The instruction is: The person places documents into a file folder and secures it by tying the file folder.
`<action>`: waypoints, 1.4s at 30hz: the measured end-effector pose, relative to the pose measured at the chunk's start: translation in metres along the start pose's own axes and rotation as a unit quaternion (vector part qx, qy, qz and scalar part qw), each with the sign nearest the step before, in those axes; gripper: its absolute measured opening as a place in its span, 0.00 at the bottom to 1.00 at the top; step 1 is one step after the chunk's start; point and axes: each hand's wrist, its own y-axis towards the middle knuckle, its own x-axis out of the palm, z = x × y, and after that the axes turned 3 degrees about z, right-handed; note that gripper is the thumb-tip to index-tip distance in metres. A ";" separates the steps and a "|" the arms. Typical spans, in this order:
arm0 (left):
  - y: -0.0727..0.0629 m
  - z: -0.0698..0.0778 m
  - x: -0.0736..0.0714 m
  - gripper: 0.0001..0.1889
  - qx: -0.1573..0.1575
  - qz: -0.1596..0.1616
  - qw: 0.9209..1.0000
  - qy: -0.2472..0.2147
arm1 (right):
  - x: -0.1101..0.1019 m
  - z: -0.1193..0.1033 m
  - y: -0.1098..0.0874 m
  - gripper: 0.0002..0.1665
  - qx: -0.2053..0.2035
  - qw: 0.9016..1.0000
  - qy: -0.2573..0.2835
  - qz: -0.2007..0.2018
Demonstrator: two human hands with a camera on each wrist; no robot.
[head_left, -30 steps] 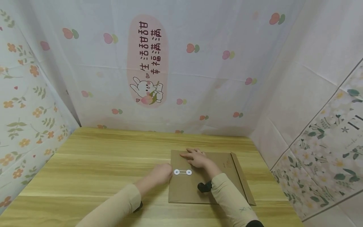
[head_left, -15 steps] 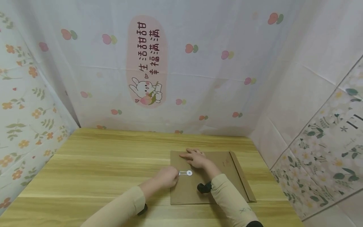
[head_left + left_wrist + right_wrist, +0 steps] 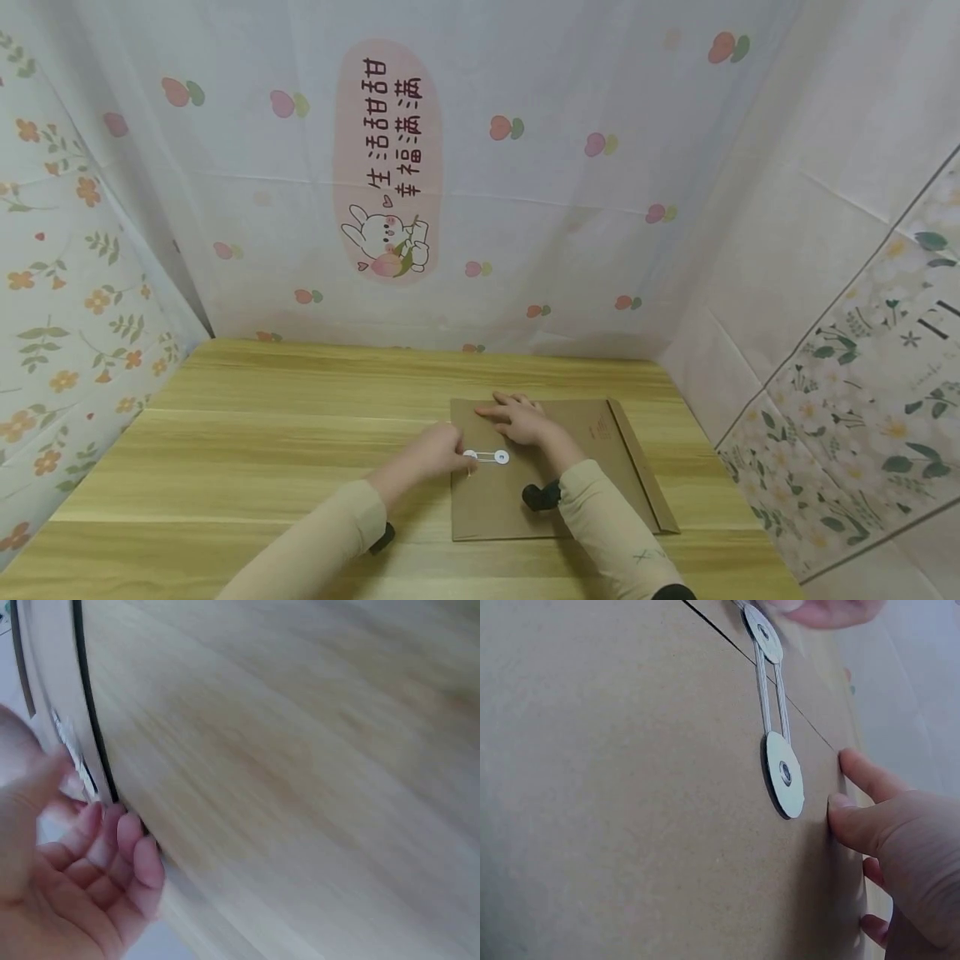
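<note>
A brown kraft paper document envelope (image 3: 502,508) lies flat on the table. Two white round buttons on it, an inner one (image 3: 785,776) and an outer one (image 3: 763,634), are linked by white string (image 3: 763,694) that runs in two lines between them. My left hand (image 3: 435,450) is at the outer button by the envelope's left edge, fingers curled and pinching the loose end of the string; its fingers (image 3: 127,840) also show curled in the left wrist view. With fingers spread, my right hand (image 3: 521,419) presses on the envelope near its far edge.
The wood-grain table (image 3: 262,417) extends left of the envelope. A folded strip (image 3: 645,471) runs along the envelope's right side. Patterned cloth (image 3: 562,208) hangs behind the table and on both sides.
My left hand moved right over the outer button, then shifted slightly back and away, leaving that button partly in view again. My right hand stays in place on the envelope.
</note>
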 end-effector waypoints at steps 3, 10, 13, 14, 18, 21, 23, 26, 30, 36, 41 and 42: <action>0.004 0.002 0.002 0.17 -0.016 -0.015 0.999 0.034 | 0.000 0.000 0.000 0.26 -0.001 1.000 0.004 0.001; 0.007 0.003 -0.002 0.07 -0.014 -0.035 0.999 0.036 | 0.002 0.000 -0.001 0.26 0.007 1.000 -0.001 0.002; 0.008 0.002 -0.003 0.07 -0.014 -0.044 0.998 0.050 | 0.003 0.001 0.000 0.26 0.009 1.000 -0.001 0.000; 0.008 0.002 -0.003 0.08 -0.014 -0.045 0.997 0.054 | 0.003 0.001 0.000 0.26 0.009 1.000 0.000 0.002; 0.009 0.000 -0.001 0.07 -0.012 -0.046 0.997 0.066 | 0.004 0.001 0.001 0.26 0.012 1.000 0.002 0.007; 0.010 0.000 0.000 0.07 -0.012 -0.040 0.997 0.068 | 0.005 0.002 0.001 0.26 0.010 1.000 0.002 0.006; 0.010 0.000 0.000 0.08 -0.012 -0.038 0.997 0.069 | 0.005 0.002 0.000 0.26 0.008 1.000 0.002 0.005; 0.009 -0.001 0.001 0.08 -0.012 -0.037 0.997 0.074 | 0.004 0.002 -0.001 0.25 0.001 1.000 0.004 0.006; 0.010 -0.002 0.001 0.09 -0.018 -0.038 0.996 0.076 | 0.004 0.002 -0.001 0.25 -0.002 1.000 0.002 0.006; 0.012 -0.001 0.001 0.12 -0.021 -0.031 0.994 0.098 | 0.004 0.001 -0.001 0.26 0.001 1.000 0.003 0.003; 0.010 0.001 -0.002 0.12 -0.016 -0.045 0.993 0.104 | 0.002 0.001 0.000 0.26 -0.001 1.000 -0.001 0.007; 0.010 0.001 -0.002 0.12 -0.013 -0.047 0.993 0.107 | 0.001 0.001 0.001 0.25 0.000 1.000 -0.002 0.008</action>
